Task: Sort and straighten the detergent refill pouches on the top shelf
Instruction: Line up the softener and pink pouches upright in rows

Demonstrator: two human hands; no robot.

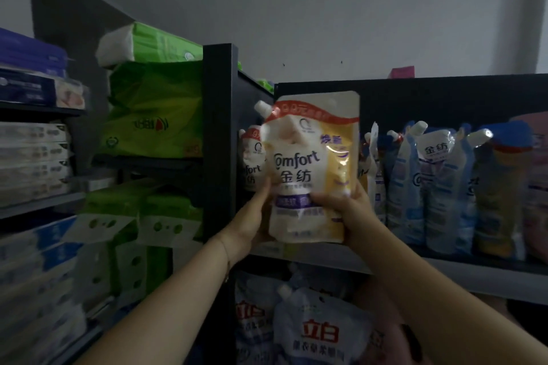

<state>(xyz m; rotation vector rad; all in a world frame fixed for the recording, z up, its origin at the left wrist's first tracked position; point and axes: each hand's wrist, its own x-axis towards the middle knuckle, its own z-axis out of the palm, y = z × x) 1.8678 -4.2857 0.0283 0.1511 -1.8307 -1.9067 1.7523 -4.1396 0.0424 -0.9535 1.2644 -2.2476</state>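
A cream and yellow Comfort refill pouch stands upright at the left end of the top shelf, its white spout pointing up-left. My left hand grips its lower left edge. My right hand grips its lower right side, thumb across the front. Behind it, against the black post, stands a second cream Comfort pouch, mostly hidden. To the right stand several blue pouches, leaning at different angles, and a yellow and blue pouch.
A black upright post borders the shelf on the left. Green tissue packs and boxed tissues fill the shelving beyond it. White pouches with red lettering sit on the shelf below.
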